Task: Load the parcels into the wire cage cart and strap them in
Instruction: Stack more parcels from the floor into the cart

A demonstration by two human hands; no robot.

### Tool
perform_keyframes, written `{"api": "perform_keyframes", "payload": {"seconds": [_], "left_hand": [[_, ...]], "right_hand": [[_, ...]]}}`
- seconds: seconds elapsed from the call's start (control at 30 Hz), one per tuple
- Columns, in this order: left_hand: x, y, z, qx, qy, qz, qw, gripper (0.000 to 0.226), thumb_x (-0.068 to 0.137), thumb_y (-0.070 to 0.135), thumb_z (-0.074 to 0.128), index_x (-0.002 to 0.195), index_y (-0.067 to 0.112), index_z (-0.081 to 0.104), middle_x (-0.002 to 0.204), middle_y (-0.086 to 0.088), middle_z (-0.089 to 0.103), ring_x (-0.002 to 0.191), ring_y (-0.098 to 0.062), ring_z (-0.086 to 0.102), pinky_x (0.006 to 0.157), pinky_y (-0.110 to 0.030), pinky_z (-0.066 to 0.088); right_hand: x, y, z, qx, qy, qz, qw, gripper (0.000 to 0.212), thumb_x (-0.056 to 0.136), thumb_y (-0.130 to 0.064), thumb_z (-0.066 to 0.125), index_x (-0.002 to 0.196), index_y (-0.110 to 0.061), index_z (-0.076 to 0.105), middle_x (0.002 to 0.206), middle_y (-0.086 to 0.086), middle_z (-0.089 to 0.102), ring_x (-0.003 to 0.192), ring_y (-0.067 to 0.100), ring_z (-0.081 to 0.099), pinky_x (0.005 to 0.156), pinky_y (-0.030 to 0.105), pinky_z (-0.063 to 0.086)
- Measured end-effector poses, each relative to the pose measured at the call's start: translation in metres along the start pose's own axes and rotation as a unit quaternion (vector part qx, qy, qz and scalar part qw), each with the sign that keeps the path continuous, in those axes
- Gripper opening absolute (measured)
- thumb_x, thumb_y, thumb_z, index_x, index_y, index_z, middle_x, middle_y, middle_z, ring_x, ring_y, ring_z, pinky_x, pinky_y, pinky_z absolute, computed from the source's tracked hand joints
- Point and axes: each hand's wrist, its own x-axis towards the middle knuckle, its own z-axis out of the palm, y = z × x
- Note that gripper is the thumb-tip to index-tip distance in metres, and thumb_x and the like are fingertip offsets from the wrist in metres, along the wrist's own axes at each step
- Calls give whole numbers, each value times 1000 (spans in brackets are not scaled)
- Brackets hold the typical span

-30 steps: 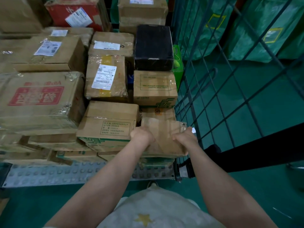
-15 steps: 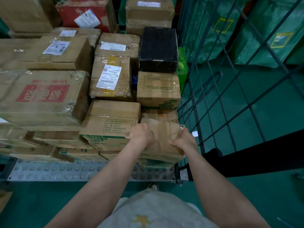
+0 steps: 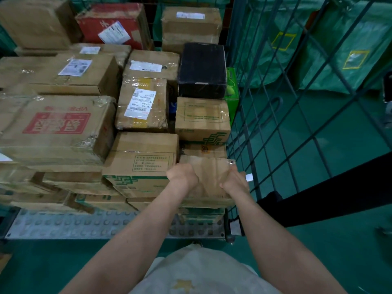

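Both hands hold a small taped cardboard parcel (image 3: 209, 177) at the front right corner of the wire cage cart (image 3: 250, 128)

The left hand (image 3: 182, 177) grips the parcel's left edge and the right hand (image 3: 234, 183) grips its right edge, fingers curled over the sides; the parcel sits on top of a low stack of cartons, just beside the cart's wire side panel and touching a green-printed carton (image 3: 140, 164) on its left. Behind it a smaller green-printed box (image 3: 202, 119) and a black parcel (image 3: 202, 68) line the same side, with a red-printed carton (image 3: 55, 128) and other labelled boxes filling the left of the cart. The studded metal floor plate (image 3: 63, 224) shows at the front edge. A wide black band (image 3: 328, 194) runs right from the cart's corner post, and green sacks (image 3: 350, 49) stand beyond the wire
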Motion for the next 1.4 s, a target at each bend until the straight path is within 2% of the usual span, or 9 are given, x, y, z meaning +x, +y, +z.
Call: {"api": "perform_keyframes", "payload": {"seconds": [0.1,0.23,0.53,0.63,0.73,0.9,1.03,1.17,1.4], "left_hand": [[-2,-3,-7,-29,-23,16,999,27,95,27,46,109,9,61,100,-6,60,94,-22,57,75,-29,45],[0,-8,-8,-82,-36,11,996,31,95,30,48,111,8,61,108,-9,63,100,-24,59,82,-30,46],[1,-14,-7,-227,-35,13,973,26,92,27,53,104,7,66,105,-10,66,96,-24,61,82,-32,49],[-2,-22,-16,-334,-13,9,942,26,93,23,51,104,6,66,108,-12,65,98,-24,59,83,-31,46],[0,-32,-22,-398,14,-24,917,29,92,27,51,113,13,66,114,-9,65,107,-28,59,94,-32,47],[3,-56,-26,-533,67,-81,840,18,89,18,56,100,10,68,90,-6,67,87,-27,65,89,-42,53],[-8,-85,-37,-610,100,-124,776,20,94,15,50,108,5,62,97,-9,63,70,-19,58,70,-33,56],[-18,-115,-40,-635,135,-159,744,21,95,16,48,106,8,64,91,-4,63,60,-11,54,40,-17,41],[-52,-196,-30,-724,178,-241,621,14,93,11,51,96,11,64,87,-7,66,58,-14,55,44,-18,42]], "right_hand": [[-1,2,1,5,21,-9,1000,63,90,-13,54,145,-20,24,143,19,33,122,34,45,98,40,43],[1,5,0,21,38,-5,999,55,90,-9,55,140,-17,33,132,17,44,112,30,51,81,32,45],[-10,-25,-6,-10,86,-88,992,48,89,-5,46,136,-16,46,135,12,39,123,31,41,101,37,39],[-14,-43,-6,65,66,-146,985,41,89,-9,52,128,-21,51,116,4,50,103,26,54,85,31,48],[-19,-64,-4,105,55,-169,979,35,87,-11,57,121,-19,55,122,7,53,105,23,53,81,24,41],[-29,-100,6,145,43,-200,968,25,83,-9,60,107,-13,63,115,10,62,103,26,58,82,24,44],[-46,-131,20,149,8,-238,960,22,89,-11,58,111,-12,62,113,5,63,106,22,57,81,24,42],[-66,-159,41,166,-12,-269,948,11,91,-13,58,100,-19,61,101,-3,58,99,16,57,80,26,45],[-118,-219,90,148,-140,-347,916,18,85,-6,58,100,-12,65,95,-1,61,92,15,56,83,27,44]]}}
